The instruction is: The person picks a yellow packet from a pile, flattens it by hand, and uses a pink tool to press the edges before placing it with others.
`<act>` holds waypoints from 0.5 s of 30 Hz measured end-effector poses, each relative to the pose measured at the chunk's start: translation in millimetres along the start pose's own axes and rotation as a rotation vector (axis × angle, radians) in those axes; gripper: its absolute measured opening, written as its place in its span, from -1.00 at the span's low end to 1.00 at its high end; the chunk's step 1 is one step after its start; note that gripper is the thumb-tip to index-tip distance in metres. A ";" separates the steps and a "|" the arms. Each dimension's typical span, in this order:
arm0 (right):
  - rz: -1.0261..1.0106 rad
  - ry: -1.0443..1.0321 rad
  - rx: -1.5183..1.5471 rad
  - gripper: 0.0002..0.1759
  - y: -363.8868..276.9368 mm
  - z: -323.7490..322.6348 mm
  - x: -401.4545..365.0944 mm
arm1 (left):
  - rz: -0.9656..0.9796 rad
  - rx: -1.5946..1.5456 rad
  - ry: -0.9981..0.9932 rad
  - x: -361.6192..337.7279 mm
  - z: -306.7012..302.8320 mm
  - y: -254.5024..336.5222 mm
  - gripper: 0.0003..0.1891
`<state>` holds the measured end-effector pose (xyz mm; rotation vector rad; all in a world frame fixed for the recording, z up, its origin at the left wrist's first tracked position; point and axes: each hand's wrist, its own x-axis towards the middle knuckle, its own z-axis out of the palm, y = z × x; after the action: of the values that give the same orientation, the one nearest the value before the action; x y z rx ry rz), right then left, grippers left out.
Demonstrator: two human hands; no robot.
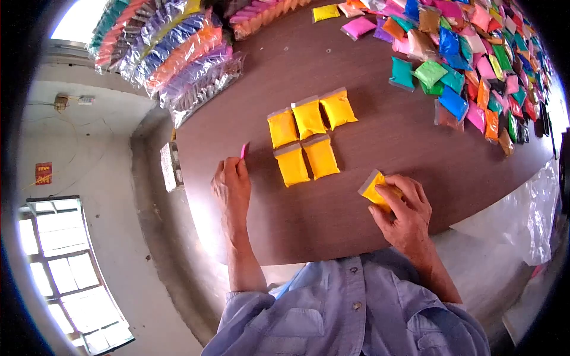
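My right hand (406,210) is closed around a yellow packet (372,185) with a clear top strip, near the table's front edge. On the left, my left hand (231,187) is closed with a small, thin pink stick-like piece (243,151) poking up from its fingertips; its kind does not show. Between the hands, several yellow packets lie flat in two rows. The back row has three, one of them in its middle (309,118). Two more make up the front row, including a left one (292,166).
A big heap of small packets in many colours (454,101) covers the table's (255,231) right rear. Clear bags of stacked packets (184,56) stand at the left rear. Clear plastic sheeting (537,213) hangs at the right edge. A window (68,255) is at left.
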<state>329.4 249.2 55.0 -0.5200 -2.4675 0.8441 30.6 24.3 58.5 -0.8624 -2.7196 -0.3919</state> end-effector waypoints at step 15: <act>0.039 0.089 -0.077 -0.54 2.3 -3.3 -5.2 | -0.251 -0.738 -0.213 -48.9 -40.1 92.6 -0.87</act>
<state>335.9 249.9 54.2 -0.6215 -2.4225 0.7272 130.5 58.5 96.1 -0.7380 -2.8962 -1.4953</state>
